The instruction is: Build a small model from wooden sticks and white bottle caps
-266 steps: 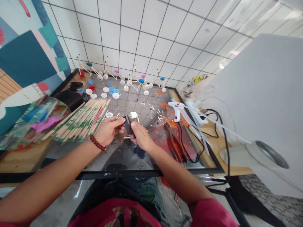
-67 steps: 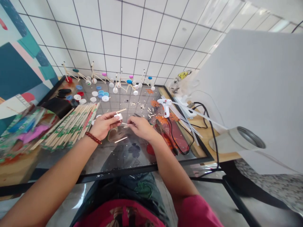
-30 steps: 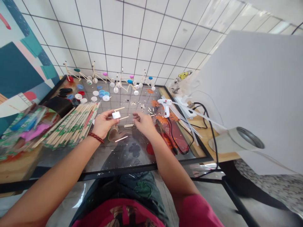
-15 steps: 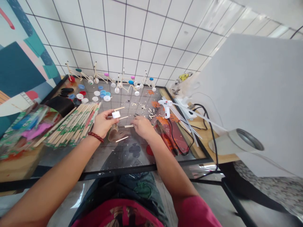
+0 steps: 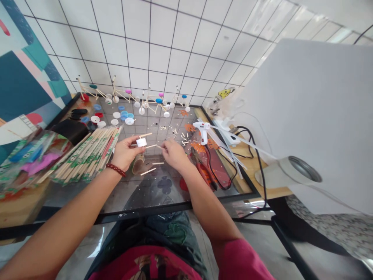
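My left hand (image 5: 124, 152) pinches a white bottle cap (image 5: 141, 142) with its thumb and fingers. Two thin wooden sticks stick out from the cap to the right, an upper stick (image 5: 146, 135) and a lower one (image 5: 150, 146). Closed fingers of my right hand (image 5: 173, 153) hold the end of a short wooden stick (image 5: 159, 146), whose tip meets or nearly meets the lower one. Below the hands, two loose sticks, a nearer one (image 5: 148, 171) and a farther one (image 5: 158, 163), lie on the dark glass tabletop (image 5: 140, 194). Beside my left hand stands a brown cardboard tube (image 5: 138, 165).
Wrapped chopsticks (image 5: 84, 155) lie at left. Several stick-and-cap models (image 5: 145, 103) line the wall, with loose caps (image 5: 124, 115) before them. A glue gun (image 5: 202, 131), red-handled pliers (image 5: 205, 171), stick scraps (image 5: 184, 137), a power strip (image 5: 229, 134) and a can (image 5: 288, 171) are at right.
My right hand has come up from beside a short stick to the lower stick on the cap. A loose stick now shows below it. My left hand still holds the cap.
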Action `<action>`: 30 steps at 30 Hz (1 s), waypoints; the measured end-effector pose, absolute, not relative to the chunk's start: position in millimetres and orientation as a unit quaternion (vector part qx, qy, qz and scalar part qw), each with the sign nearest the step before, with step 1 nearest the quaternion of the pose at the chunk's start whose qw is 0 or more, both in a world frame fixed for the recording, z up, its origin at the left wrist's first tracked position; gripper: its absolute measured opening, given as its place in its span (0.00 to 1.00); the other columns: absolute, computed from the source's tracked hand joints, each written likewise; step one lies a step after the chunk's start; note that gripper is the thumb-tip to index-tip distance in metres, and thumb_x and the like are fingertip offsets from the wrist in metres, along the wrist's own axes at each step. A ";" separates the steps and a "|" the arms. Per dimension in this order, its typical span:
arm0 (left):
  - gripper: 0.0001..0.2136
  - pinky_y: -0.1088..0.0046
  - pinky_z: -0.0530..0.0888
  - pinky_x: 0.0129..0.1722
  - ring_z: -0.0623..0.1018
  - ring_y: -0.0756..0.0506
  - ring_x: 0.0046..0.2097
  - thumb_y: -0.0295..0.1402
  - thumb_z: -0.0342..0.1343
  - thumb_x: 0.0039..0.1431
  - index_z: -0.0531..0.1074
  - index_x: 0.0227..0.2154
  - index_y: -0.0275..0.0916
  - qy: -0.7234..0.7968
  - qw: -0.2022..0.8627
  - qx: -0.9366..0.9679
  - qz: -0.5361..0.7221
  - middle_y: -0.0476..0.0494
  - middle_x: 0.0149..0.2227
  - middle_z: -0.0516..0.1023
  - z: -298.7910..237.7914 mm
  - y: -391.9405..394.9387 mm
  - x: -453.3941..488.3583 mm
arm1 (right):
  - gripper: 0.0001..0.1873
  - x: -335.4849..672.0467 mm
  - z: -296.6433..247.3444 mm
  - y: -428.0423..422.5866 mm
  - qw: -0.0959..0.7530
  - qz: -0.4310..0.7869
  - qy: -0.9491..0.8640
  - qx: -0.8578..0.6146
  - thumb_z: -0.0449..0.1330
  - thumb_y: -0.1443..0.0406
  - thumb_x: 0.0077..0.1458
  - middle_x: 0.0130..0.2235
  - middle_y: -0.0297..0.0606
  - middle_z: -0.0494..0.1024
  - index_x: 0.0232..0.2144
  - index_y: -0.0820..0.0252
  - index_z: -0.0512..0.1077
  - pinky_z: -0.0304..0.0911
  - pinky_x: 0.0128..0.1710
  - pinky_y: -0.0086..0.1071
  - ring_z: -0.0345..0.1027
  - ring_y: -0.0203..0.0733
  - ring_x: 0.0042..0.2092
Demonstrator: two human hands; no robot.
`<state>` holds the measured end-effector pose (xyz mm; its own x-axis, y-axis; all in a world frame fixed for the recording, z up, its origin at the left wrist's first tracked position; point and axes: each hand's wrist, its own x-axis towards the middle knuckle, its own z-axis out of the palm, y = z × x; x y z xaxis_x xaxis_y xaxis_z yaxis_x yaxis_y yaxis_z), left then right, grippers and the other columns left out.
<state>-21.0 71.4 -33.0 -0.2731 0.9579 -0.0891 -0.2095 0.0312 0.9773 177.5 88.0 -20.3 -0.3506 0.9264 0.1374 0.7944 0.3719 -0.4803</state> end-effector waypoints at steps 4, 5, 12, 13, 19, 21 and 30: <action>0.28 0.70 0.77 0.36 0.78 0.47 0.32 0.28 0.76 0.22 0.84 0.37 0.35 0.524 0.504 0.374 0.576 0.47 0.31 0.83 -32.4 69.8 -19.4 | 0.03 183.2 -22.9 100.6 0.364 0.443 -0.610 -0.547 0.62 0.68 0.62 0.30 0.32 0.77 0.34 0.59 0.75 0.65 0.36 0.29 0.71 0.37 0.32; 0.29 0.69 0.76 0.36 0.78 0.47 0.33 0.28 0.76 0.22 0.84 0.37 0.35 0.524 0.509 0.379 0.568 0.47 0.31 0.83 -32.5 69.6 -19.1 | 0.03 183.9 -23.5 102.4 0.384 0.492 -0.572 -0.532 0.64 0.67 0.60 0.28 0.30 0.76 0.32 0.58 0.74 0.64 0.33 0.27 0.70 0.35 0.30; 0.28 0.67 0.76 0.38 0.79 0.46 0.34 0.28 0.76 0.23 0.83 0.37 0.36 0.531 0.526 0.390 0.538 0.46 0.32 0.84 -33.6 68.7 -18.5 | 0.06 179.7 -23.2 99.6 0.388 0.577 -0.516 -0.500 0.70 0.66 0.50 0.23 0.28 0.74 0.28 0.59 0.75 0.56 0.26 0.25 0.65 0.32 0.25; 0.28 0.67 0.76 0.38 0.79 0.46 0.34 0.28 0.75 0.23 0.84 0.37 0.36 0.529 0.525 0.393 0.538 0.46 0.32 0.84 -33.8 68.7 -18.6 | 0.06 179.0 -22.9 98.9 0.387 0.579 -0.514 -0.501 0.70 0.66 0.50 0.23 0.28 0.74 0.28 0.60 0.75 0.56 0.25 0.25 0.65 0.31 0.25; 0.28 0.68 0.76 0.35 0.78 0.46 0.32 0.29 0.75 0.25 0.84 0.39 0.36 0.532 0.519 0.407 0.530 0.46 0.30 0.83 -36.0 69.4 -19.2 | 0.06 178.0 -23.2 98.1 0.382 0.578 -0.512 -0.508 0.70 0.64 0.48 0.23 0.28 0.74 0.28 0.59 0.76 0.56 0.26 0.25 0.65 0.32 0.25; 0.29 0.68 0.76 0.36 0.78 0.46 0.32 0.29 0.75 0.24 0.84 0.39 0.36 0.534 0.516 0.408 0.531 0.46 0.30 0.84 -36.8 69.6 -19.0 | 0.06 177.7 -23.7 97.9 0.376 0.581 -0.516 -0.505 0.69 0.65 0.49 0.22 0.28 0.74 0.28 0.59 0.76 0.57 0.26 0.25 0.64 0.32 0.25; 0.28 0.69 0.75 0.33 0.78 0.46 0.30 0.27 0.75 0.24 0.85 0.38 0.37 0.533 0.524 0.390 0.538 0.46 0.30 0.83 -37.0 68.6 -18.0 | 0.05 176.9 -26.0 98.9 0.384 0.568 -0.521 -0.508 0.69 0.65 0.51 0.24 0.28 0.75 0.29 0.59 0.76 0.60 0.27 0.25 0.67 0.32 0.26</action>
<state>-18.0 68.6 -37.0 -0.1467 0.9795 -0.1378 -0.1478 0.1161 0.9822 176.9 98.9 -26.0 -0.1879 0.9662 -0.1767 0.0933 -0.1615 -0.9824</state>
